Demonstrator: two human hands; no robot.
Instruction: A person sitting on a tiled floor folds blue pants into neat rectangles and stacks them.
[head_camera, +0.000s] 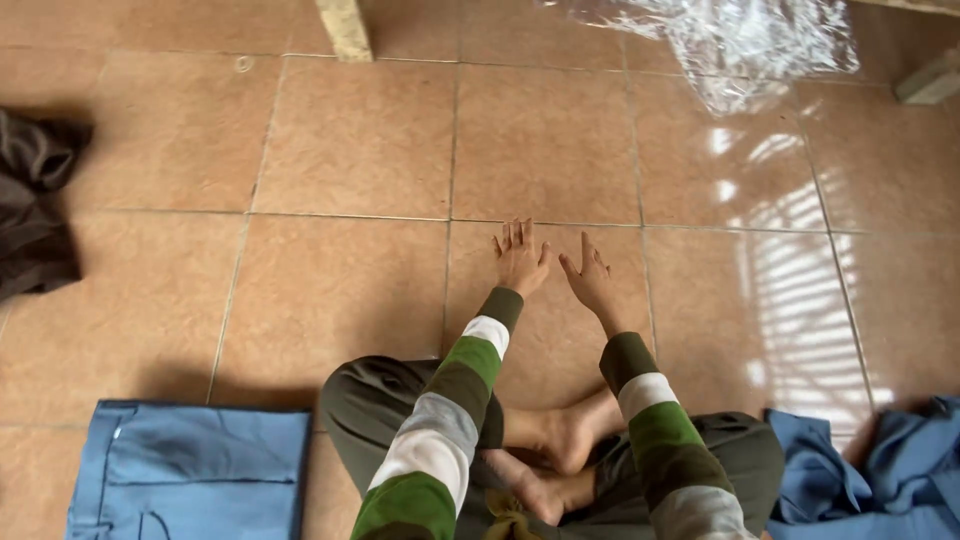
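Note:
I sit cross-legged on a tiled floor (350, 140), bare feet tucked under me. My left hand (521, 258) reaches forward with its fingers spread, palm down just over the tiles. Beside it my right hand (592, 277) is also stretched out, fingers apart and slightly tilted. Neither hand holds anything. Both arms wear green, white and grey striped sleeves. A folded blue garment (190, 470) lies on the floor at my left knee. A crumpled blue cloth (880, 470) lies at my right knee.
A dark brown cloth (35, 200) is heaped at the left edge. Crinkled clear plastic wrap (750, 45) lies at the top right. A pale wooden leg (345, 28) stands at the top. Sunlight stripes fall on the right tiles.

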